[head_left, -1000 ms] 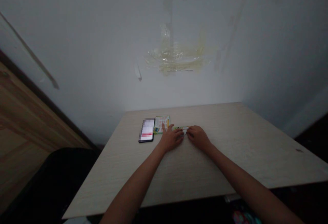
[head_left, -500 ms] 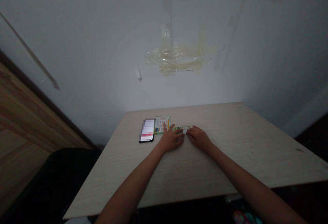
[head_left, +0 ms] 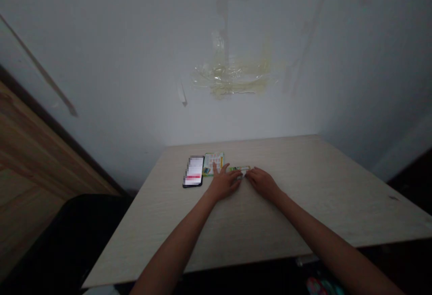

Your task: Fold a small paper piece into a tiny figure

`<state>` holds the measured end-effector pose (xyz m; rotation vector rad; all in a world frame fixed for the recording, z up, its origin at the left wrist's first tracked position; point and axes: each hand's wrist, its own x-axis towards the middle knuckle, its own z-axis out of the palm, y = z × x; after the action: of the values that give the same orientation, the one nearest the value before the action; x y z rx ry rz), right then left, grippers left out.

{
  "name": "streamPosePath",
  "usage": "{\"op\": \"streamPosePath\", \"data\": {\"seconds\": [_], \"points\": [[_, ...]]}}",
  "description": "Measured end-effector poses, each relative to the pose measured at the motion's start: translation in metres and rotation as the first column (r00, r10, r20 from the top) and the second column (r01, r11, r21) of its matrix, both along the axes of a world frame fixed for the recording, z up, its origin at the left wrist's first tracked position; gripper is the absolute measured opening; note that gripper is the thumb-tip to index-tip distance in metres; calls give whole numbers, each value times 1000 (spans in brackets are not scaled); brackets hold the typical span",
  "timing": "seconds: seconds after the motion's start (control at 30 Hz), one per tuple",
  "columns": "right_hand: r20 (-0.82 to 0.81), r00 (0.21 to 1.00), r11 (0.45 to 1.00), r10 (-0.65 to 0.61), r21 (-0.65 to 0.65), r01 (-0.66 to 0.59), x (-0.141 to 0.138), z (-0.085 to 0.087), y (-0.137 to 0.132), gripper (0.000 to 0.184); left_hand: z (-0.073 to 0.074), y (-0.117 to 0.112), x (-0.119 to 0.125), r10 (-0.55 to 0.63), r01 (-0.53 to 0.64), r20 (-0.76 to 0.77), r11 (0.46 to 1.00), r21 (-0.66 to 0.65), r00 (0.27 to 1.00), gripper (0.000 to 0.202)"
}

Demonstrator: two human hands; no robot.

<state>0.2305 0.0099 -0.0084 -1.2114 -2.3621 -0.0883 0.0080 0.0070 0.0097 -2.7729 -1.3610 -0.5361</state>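
My left hand (head_left: 224, 185) lies on the table with its fingers spread, pointing forward and right. One of its fingers reaches over a green-edged printed booklet (head_left: 218, 157). Its other fingertips touch the left part of a small printed paper (head_left: 240, 168) with green edging and a white area. At the right end of that paper, my right hand (head_left: 263, 182) has its fingers bent and pressed together on the edge. Both hands cover much of the small paper, so its full shape is hidden.
A phone (head_left: 193, 172) with a lit, blurred screen lies left of the booklet. The pale wooden table (head_left: 290, 155) meets a wall (head_left: 135, 61) with clear tape (head_left: 232, 77) stuck on it. A dark chair-like shape (head_left: 67, 236) stands at the left.
My left hand's fingers have shifted very slightly on the booklet and small paper. My right hand stays almost in the same place, and the view has moved a little.
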Motion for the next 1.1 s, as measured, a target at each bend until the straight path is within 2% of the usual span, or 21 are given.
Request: {"op": "streamPosePath", "data": {"seconds": [0.23,0.6,0.87,1.1], "points": [[-6,1000,1000,0,1,0,0,-2,1,23,0,1,0,7,-6,12,1000,-21,1000,35],[-44,996,997,76,-7,-77,-2,2,0,24,1,0,0,-15,15,-2,999,-30,1000,36],[94,994,997,60,-53,-55,1,8,-3,27,-1,2,-1,-1,1,5,1000,-28,1000,36],[108,992,994,62,-92,-52,-1,12,-10,29,-2,3,-1,2,-2,-7,999,-33,1000,35]]}}
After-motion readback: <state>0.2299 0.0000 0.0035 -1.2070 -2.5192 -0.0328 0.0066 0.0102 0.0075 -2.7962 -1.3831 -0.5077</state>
